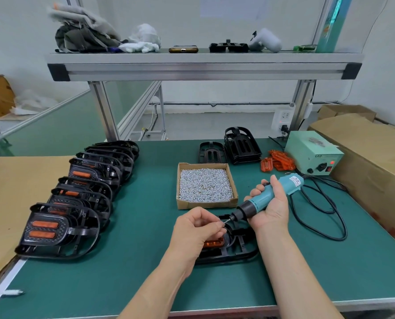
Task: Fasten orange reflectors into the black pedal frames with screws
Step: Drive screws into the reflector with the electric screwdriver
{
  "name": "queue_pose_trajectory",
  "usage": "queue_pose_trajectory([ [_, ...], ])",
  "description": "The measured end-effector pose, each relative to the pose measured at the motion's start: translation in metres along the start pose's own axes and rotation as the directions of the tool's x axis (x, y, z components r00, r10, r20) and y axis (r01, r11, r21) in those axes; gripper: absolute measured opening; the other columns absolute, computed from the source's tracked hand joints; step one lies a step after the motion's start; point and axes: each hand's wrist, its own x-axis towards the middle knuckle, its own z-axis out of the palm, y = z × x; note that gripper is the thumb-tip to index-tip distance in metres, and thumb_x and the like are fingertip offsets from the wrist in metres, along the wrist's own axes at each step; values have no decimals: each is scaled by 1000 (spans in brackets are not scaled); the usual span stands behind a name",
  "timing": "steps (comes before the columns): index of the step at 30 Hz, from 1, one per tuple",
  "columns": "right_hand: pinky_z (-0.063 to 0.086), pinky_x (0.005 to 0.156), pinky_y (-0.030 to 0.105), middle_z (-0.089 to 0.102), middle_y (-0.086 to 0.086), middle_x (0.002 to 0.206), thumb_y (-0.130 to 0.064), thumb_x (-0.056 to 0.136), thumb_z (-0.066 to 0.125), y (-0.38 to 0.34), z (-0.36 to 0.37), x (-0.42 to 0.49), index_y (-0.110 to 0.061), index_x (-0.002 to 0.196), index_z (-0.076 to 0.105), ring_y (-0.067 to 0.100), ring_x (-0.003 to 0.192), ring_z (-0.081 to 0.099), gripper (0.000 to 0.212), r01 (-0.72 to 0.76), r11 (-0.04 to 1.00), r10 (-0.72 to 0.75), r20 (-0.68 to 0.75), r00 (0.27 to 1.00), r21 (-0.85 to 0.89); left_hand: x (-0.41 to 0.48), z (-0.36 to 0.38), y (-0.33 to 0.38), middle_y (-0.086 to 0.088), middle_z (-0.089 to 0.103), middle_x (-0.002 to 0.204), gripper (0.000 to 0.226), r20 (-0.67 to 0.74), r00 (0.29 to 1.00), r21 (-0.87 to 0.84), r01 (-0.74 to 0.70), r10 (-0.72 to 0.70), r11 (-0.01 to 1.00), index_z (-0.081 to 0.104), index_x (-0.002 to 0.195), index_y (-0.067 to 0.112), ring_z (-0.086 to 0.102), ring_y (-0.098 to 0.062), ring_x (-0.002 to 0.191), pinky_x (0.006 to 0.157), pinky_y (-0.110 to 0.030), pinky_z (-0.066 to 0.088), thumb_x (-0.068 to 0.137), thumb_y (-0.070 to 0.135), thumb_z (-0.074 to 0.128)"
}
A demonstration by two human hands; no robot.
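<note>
A black pedal frame lies on the green mat in front of me, with an orange reflector seated in it. My left hand hovers over the frame and pinches a small screw at its fingertips. The screw meets the bit of a teal electric screwdriver, which my right hand grips around the body, tilted down to the left. A cardboard box of silver screws sits just behind. Loose orange reflectors lie at the back right.
A row of several finished pedals lines the left of the mat. Two stacks of bare black frames stand at the back. A green power supply and its black cable occupy the right, beside cardboard boxes.
</note>
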Motion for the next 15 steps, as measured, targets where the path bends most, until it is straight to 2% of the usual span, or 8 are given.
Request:
queue_pose_trajectory([
  [8,36,54,21,54,-8,65,-35,91,70,-1,0,-2,-20,81,58,6,50,49,22,15,1000,-15,-4,1000,3,-4,4,0,-29,71,90,13,-4,1000,-45,1,-2,999,66,77,2,73,-26,74,67,-25,58,80,-9,73],
  [15,36,53,20,54,-9,63,-34,92,69,0,3,-6,-20,80,58,6,49,50,22,34,999,-34,-25,999,-9,-8,10,-2,-18,72,76,16,-55,997,17,-52,53,999,65,75,4,69,-19,67,62,-24,56,81,-9,72],
])
